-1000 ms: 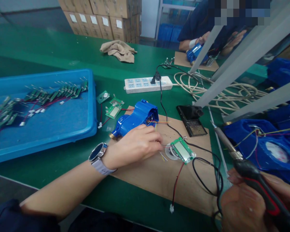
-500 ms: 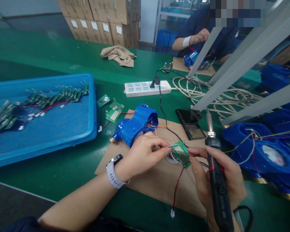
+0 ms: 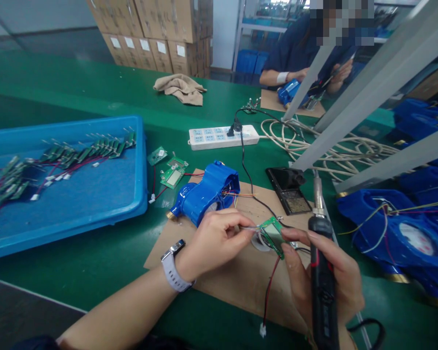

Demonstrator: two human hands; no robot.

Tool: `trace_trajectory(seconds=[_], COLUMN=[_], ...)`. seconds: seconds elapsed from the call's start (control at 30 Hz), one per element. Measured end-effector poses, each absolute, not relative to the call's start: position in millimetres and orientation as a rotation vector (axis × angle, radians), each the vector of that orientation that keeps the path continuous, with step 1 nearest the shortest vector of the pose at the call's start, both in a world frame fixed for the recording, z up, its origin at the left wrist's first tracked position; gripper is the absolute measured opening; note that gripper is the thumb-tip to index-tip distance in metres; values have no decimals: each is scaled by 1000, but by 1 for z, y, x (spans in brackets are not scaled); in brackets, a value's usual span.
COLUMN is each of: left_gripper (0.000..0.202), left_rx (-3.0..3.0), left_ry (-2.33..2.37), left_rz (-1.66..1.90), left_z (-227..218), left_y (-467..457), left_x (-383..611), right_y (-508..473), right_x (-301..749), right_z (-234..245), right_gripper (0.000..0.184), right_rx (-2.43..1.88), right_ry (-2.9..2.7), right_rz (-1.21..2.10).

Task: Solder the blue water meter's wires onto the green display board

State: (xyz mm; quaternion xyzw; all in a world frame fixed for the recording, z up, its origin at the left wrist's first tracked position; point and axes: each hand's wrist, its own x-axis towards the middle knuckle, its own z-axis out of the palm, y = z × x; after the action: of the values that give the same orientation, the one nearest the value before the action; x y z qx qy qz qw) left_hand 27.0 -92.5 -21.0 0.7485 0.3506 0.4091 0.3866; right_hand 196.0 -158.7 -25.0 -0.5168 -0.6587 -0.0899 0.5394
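Between the thumb and finger of my right hand [image 3: 332, 272] is a green circuit board [image 3: 272, 233] with a small display, held at its right edge. The same hand grips a black soldering iron [image 3: 323, 282], its metal tip pointing up and away from the board. My left hand [image 3: 219, 238] pinches thin wires [image 3: 251, 227] at the board's left edge; how they join it is too small to tell. A red and black lead [image 3: 268, 296] with a white plug hangs from the board. Behind my left hand a blue meter housing [image 3: 208, 192] lies on cardboard [image 3: 219, 291], coloured wires showing in its opening.
A blue tray [image 3: 91, 194] of circuit boards stands left. Beyond are loose boards [image 3: 173, 177], a power strip [image 3: 222, 138] and a cloth [image 3: 182, 89]. A soldering stand [image 3: 290, 192], metal posts [image 3: 354, 90] and blue meters [image 3: 397, 233] lie right. A co-worker [image 3: 295, 53] sits opposite.
My right hand has shifted slightly left, and the soldering iron stands more upright. Both hands keep their hold at the board. The co-worker's hands have moved; one now holds a thin tool.
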Motion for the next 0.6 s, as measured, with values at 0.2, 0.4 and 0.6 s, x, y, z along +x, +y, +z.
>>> trace_trajectory(seconds=[0.2,0.4,0.6], left_gripper=[11,11,12], left_rx=[1963,1991,2052], left_ry=[862,873,861], left_rz=[1074,1080,1059], left_z=[-26,-25,-26], left_y=[-92,-93,-94], left_x=[27,28,28], right_y=[-156,-154,-150], right_x=[204,199,196], right_z=[-30,-32,-33], right_gripper=[60,64,63], right_rx=[-1138,-1091,-1107], right_ry=[-1673,-1679,-1719], right_rz=[-143,-213,-206])
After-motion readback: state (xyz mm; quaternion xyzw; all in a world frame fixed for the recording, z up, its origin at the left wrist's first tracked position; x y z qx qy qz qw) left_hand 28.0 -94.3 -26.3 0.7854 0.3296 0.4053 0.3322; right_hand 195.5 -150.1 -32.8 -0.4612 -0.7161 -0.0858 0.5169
